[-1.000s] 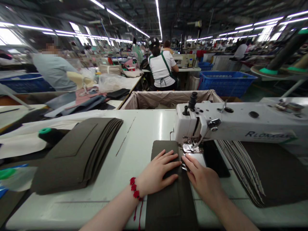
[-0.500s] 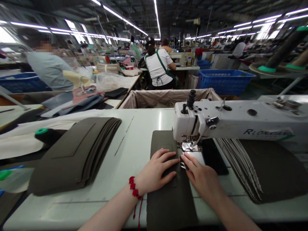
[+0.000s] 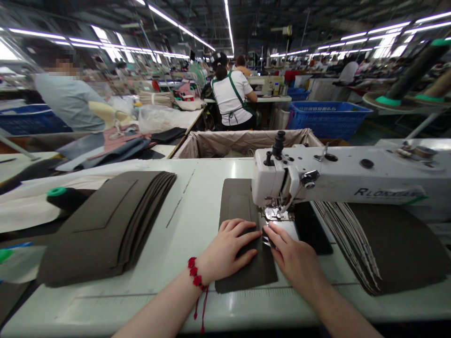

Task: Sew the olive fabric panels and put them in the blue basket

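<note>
A dark olive fabric panel (image 3: 238,202) with a stitched rectangle lies flat on the table, its right edge beside the sewing machine's presser foot (image 3: 279,210). My left hand (image 3: 234,246), a red braided bracelet at its wrist, rests on the panel with fingers spread. By the panel's right edge, just in front of the foot, my right hand (image 3: 294,258) has its fingers bent together. Pointed metal blades, seemingly thread snips (image 3: 267,241), stick out from under its fingers; their handles are hidden. The white sewing machine (image 3: 338,173) reaches in from the right.
Olive panels are stacked at left (image 3: 102,225) and, with pale edges, at right (image 3: 398,249). A black thread cone (image 3: 66,198) lies behind the left stack. Beyond the table stand a cloth-lined bin (image 3: 207,143), a blue basket (image 3: 327,119) and a seated co-worker (image 3: 232,96).
The panel has slid away from me past the foot, and its near edge now shows on the table. Both hands stay in nearly the same place.
</note>
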The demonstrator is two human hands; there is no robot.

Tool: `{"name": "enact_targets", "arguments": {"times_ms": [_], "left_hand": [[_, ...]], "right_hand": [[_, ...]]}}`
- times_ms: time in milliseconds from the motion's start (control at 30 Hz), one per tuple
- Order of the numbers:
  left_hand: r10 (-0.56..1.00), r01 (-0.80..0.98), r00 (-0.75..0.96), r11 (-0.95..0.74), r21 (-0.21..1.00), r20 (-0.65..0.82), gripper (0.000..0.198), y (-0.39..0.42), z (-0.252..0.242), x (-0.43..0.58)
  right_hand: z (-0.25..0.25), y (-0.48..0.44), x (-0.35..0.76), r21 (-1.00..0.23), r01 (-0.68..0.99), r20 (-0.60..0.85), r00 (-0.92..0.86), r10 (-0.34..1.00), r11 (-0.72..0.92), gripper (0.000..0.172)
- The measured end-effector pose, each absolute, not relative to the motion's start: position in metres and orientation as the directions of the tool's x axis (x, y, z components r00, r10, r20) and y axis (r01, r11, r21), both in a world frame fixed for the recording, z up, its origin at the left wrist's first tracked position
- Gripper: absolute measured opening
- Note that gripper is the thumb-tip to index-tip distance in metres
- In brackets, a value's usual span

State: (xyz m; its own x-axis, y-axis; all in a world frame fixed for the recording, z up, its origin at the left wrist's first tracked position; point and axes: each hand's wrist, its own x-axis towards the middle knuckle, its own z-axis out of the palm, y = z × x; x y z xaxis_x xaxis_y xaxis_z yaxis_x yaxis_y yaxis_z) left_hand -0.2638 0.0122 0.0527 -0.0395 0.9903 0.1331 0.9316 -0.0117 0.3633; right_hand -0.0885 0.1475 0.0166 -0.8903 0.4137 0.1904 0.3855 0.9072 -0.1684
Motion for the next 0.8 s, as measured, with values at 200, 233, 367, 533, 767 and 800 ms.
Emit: {"name": "enact_targets", "arguments": {"times_ms": [200, 233, 367, 533, 767, 800], "left_hand": [[0.989, 0.928, -0.034, -0.021, 0.371, 0.141, 0.044, 0.0129, 0.0531, -0.2636], [0.989, 0.926, -0.037, -0.019, 0.376, 0.142, 0.044, 0.0131, 0.0534, -0.2634], [0.988, 0.920, -0.053, -0.009, 0.393, 0.148, 0.044, 0.0137, 0.0538, -0.2628], [0.985, 0.917, -0.060, -0.011, 0.398, 0.164, 0.042, 0.0139, 0.0530, -0.2628], [0.981, 0.917, -0.073, -0.005, 0.399, 0.179, 0.041, 0.0151, 0.0484, -0.2648], [0.980, 0.917, -0.077, -0.002, 0.399, 0.182, 0.041, 0.0152, 0.0472, -0.2652]], "right_hand": [[0.0156, 0.1478, -0.0887, -0.154, 0.391, 0.184, -0.891, 0.415, 0.907, 0.047], [0.0153, 0.1477, -0.0886, -0.155, 0.391, 0.185, -0.891, 0.415, 0.907, 0.047], [0.0145, 0.1472, -0.0884, -0.159, 0.393, 0.193, -0.887, 0.419, 0.906, 0.045], [0.0155, 0.1473, -0.0889, -0.169, 0.388, 0.191, -0.889, 0.416, 0.906, 0.044], [0.0157, 0.1473, -0.0879, -0.180, 0.381, 0.200, -0.889, 0.413, 0.907, 0.046], [0.0154, 0.1473, -0.0878, -0.182, 0.381, 0.199, -0.889, 0.413, 0.906, 0.046]]}}
